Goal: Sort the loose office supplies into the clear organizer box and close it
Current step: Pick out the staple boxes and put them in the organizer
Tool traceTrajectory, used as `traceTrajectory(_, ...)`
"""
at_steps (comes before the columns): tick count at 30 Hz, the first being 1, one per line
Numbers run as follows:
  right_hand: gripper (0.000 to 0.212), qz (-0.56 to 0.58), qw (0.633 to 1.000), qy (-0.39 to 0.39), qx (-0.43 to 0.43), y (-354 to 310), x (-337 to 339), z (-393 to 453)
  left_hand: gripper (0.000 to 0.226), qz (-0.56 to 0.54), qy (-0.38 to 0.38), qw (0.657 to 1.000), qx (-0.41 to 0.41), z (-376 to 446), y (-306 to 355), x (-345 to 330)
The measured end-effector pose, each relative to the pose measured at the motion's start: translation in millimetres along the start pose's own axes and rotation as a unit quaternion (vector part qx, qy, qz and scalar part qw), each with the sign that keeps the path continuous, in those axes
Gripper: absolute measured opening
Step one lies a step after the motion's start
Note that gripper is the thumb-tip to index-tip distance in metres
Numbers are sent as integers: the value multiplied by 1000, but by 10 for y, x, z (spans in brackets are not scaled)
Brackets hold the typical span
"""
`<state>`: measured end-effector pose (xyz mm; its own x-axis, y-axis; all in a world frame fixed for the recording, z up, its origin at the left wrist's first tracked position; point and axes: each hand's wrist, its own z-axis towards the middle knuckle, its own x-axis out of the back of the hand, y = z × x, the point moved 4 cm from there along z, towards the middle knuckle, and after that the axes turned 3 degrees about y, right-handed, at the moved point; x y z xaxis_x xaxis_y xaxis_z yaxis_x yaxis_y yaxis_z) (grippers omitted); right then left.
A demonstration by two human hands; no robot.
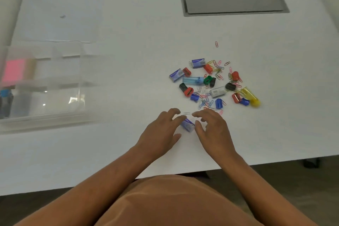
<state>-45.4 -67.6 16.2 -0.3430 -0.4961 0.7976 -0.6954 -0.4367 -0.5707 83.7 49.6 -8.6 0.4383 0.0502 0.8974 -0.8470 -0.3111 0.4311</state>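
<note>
Staple box: a small blue staple box (188,124) is lying on the desk (128,42) between both hands, long axis running near-right to far-left.
Left hand (161,134): fingers curling loosely, touching its left end.
Right hand (213,128): fingers spreading, hovering just right.
Organizer box (45,86): sitting open, well left.
Pile (212,82): lying far-right of the hands.

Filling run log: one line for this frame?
left hand: on small blue-white box | right hand: beside it | clear plastic organizer box: open
</note>
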Motion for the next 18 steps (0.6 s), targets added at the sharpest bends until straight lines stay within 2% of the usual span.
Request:
traceTrajectory(3, 30, 18, 1000, -4, 7, 238, 133, 7, 67, 35, -10, 999, -3, 136, 120, -191)
traceTrajectory(7, 31, 37, 999, -12, 13, 446, 207, 77, 62, 47, 7, 998, 31, 227, 182, -288)
traceTrajectory(10, 30, 51, 999, -5, 13, 534, 253, 166, 52, 14, 32, 998, 53, 221, 204, -282)
traceTrajectory(12, 29, 50, 998, 17, 19, 564, 318, 273, 46, -50, 52, 994, 82, 208, 207, -244)
traceTrajectory(15, 28, 21, 997, 59, 51, 562, 461, 511, 37, -192, 108, 963, 156, 245, 238, -114)
traceTrajectory(18, 34, -31, 996, 67, 56, 549, 572, 792, 36, -353, 146, 887, 260, 351, 283, 4)
